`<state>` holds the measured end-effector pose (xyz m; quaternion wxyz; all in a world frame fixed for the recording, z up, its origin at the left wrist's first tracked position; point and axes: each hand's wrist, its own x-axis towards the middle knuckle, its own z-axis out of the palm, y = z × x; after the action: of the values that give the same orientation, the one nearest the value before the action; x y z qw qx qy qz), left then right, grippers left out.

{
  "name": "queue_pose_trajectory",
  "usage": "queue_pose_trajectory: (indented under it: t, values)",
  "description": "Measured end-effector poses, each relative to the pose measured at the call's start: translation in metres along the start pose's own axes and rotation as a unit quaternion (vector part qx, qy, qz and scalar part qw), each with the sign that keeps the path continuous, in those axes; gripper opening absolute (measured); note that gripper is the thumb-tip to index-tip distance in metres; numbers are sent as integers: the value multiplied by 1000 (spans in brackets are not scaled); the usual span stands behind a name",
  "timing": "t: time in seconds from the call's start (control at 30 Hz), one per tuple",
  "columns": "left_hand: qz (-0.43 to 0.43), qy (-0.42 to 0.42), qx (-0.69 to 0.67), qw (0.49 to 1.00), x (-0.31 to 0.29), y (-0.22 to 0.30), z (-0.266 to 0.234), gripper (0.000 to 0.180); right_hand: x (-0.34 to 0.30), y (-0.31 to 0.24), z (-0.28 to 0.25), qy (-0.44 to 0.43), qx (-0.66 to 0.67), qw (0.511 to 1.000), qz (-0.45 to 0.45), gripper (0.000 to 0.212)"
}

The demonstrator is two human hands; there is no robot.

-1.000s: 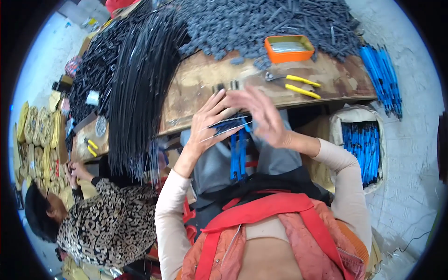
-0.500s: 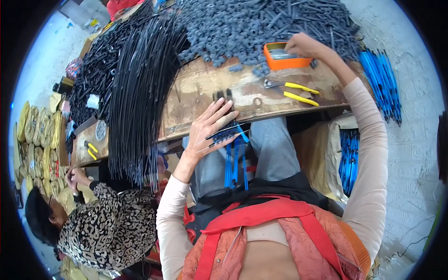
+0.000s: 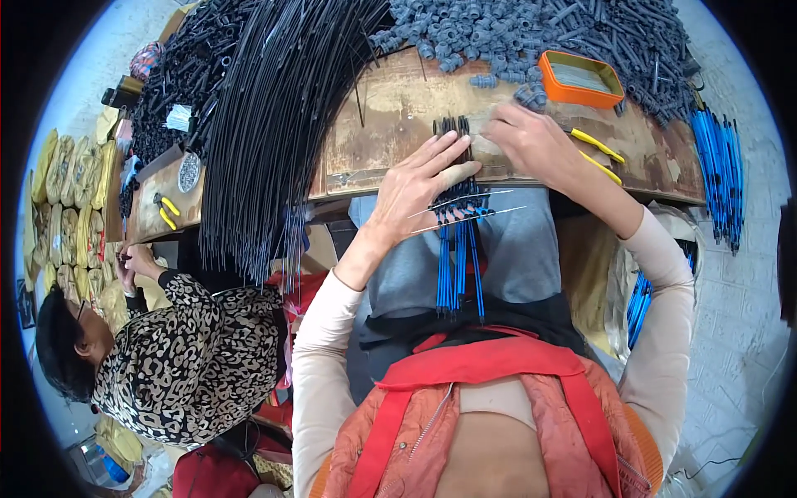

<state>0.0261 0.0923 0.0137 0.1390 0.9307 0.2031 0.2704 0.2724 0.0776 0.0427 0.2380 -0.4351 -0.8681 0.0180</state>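
Observation:
My left hand lies with its fingers stretched out over a row of thin black-and-blue rods, pressing them at the table's front edge. Their black ends show past my fingertips and their blue parts hang down over my lap. Two thin metal wires cross the rods just below my hand. Close by on the right, my right hand hovers over the board with fingertips pinched together. Whatever is between them is too small to make out. Behind it stands an orange box of thin metal wires.
Yellow-handled cutters lie partly under my right forearm. Grey plastic fittings are heaped at the back. Long black rods drape over the edge on the left, near a co-worker. Blue rods lean at the right.
My right hand has come out of the orange box and moved left and nearer, beside my left hand. The view has shifted; my left hand stays on the rods.

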Motion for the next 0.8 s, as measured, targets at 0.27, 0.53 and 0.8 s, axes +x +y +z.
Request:
queue_pose_trajectory:
  t: [0.27, 0.53, 0.8]
  values:
    - [2, -14, -7, 1000, -2, -1, 0, 54, 0, 4, 17, -20, -18, 998, 59, 31]
    - [4, -20, -6, 1000, -1, -3, 0, 56, -4, 2, 23, -13, -51, 996, 78, 32]
    - [9, -20, 9, 1000, 0, -2, 2, 54, -1, 10, 24, -9, -39, 998, 39, 34]
